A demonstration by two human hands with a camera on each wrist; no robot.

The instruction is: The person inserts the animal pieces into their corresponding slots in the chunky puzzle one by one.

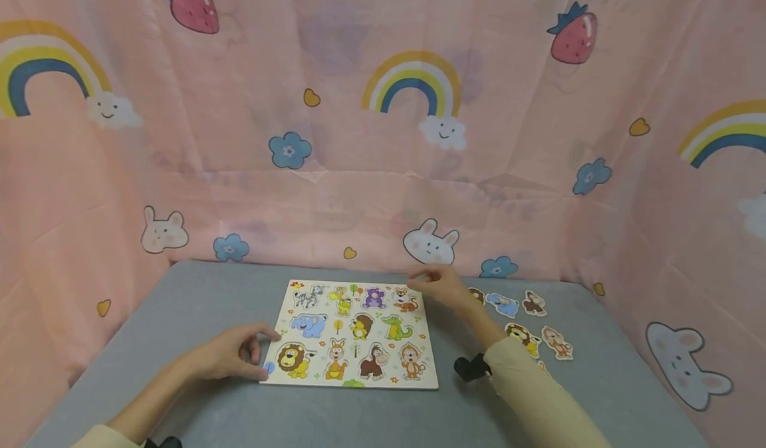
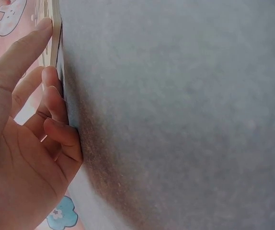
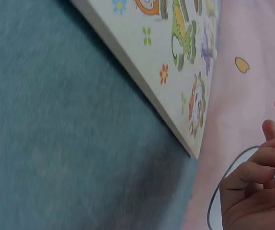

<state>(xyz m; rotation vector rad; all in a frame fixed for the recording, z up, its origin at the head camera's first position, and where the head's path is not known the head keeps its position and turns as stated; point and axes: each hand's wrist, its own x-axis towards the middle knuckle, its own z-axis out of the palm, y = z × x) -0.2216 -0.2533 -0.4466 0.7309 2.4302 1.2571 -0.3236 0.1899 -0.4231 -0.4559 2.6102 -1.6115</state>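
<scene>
A white wooden animal puzzle board (image 1: 348, 349) lies flat on the table, with animal pictures in rows. My left hand (image 1: 230, 353) touches its left edge with the thumb and a fingertip; the other fingers bend loosely beside it. In the left wrist view that thumb (image 2: 34, 42) lies against the board's edge (image 2: 55, 36). Over the board's back right corner, near the tiger picture (image 1: 405, 300), hovers my right hand (image 1: 441, 288). Its fingers (image 3: 259, 172) are loosely bent, with nothing visible between them in the right wrist view, and stand apart from the board.
Loose animal pieces lie to the board's right: an elephant (image 1: 503, 304), a gorilla (image 1: 534, 303), a lion (image 1: 522, 339) and a monkey (image 1: 557, 343). My right sleeve (image 1: 538, 395) partly covers another piece. A pink printed curtain (image 1: 353, 195) surrounds the grey table (image 1: 197, 302).
</scene>
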